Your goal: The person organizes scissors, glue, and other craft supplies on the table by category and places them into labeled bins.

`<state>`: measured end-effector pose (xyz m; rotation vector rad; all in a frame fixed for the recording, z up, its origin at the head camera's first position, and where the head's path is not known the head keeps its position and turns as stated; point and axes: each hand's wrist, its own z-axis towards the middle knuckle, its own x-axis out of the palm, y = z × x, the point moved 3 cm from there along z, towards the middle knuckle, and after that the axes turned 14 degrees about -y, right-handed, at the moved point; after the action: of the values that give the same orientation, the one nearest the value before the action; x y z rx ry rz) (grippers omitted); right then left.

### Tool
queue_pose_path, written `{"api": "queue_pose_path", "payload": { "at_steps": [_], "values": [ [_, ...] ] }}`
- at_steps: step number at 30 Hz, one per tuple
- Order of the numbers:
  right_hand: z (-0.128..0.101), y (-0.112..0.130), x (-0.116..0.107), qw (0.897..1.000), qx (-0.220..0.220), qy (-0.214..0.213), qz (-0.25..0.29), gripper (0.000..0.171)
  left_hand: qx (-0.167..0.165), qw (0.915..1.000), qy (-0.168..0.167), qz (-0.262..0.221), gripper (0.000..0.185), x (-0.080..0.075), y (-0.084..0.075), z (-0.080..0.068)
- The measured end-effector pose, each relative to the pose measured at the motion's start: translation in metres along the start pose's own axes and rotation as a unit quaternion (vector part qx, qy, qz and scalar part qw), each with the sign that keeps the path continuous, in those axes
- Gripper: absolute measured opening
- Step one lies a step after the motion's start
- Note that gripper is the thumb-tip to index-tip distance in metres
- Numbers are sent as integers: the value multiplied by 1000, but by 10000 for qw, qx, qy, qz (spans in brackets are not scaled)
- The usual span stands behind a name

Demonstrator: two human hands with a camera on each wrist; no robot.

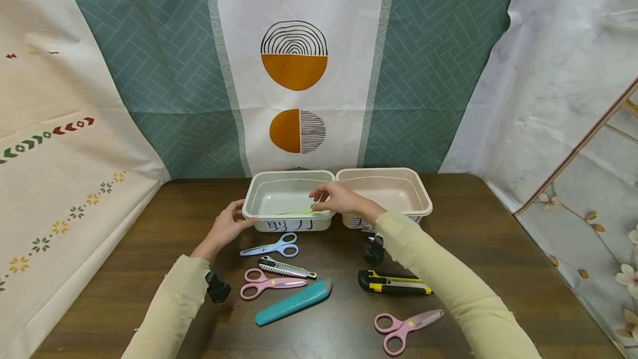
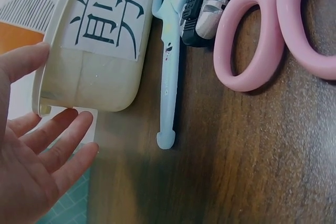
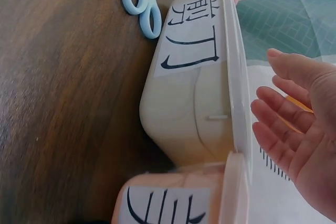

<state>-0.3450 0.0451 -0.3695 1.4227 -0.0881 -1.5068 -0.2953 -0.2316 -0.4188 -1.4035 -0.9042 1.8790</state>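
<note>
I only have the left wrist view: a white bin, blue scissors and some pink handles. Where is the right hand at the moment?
Observer: The right hand hovers over the white bin, fingers relaxed, holding nothing.
Operator: Is there anything inside that bin?
Observer: A thin green thing lies on its floor, just below the fingers. I cannot tell what it is.
Operator: Is there a second bin?
Observer: Yes, a pink bin stands close beside the white one, on its right.
</note>
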Motion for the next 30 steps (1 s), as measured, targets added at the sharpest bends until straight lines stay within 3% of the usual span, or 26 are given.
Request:
{"api": "queue_pose_path", "payload": {
  "at_steps": [8,17,24,30],
  "values": [
    [-10,2,-12,9998,34,-1,172,34,61,9999,1,122,66,0,-1,1],
    [-24,6,-25,9991,-393,97,82,30,278,9991,-63,313,67,-2,-1,2],
    [-42,11,-31,9993,-276,247,40,30,532,9974,-168,460,67,0,-1,4],
    [-57,14,-35,9989,-369,299,34,33,468,9974,-192,516,67,-1,-2,3]
  ]
}}
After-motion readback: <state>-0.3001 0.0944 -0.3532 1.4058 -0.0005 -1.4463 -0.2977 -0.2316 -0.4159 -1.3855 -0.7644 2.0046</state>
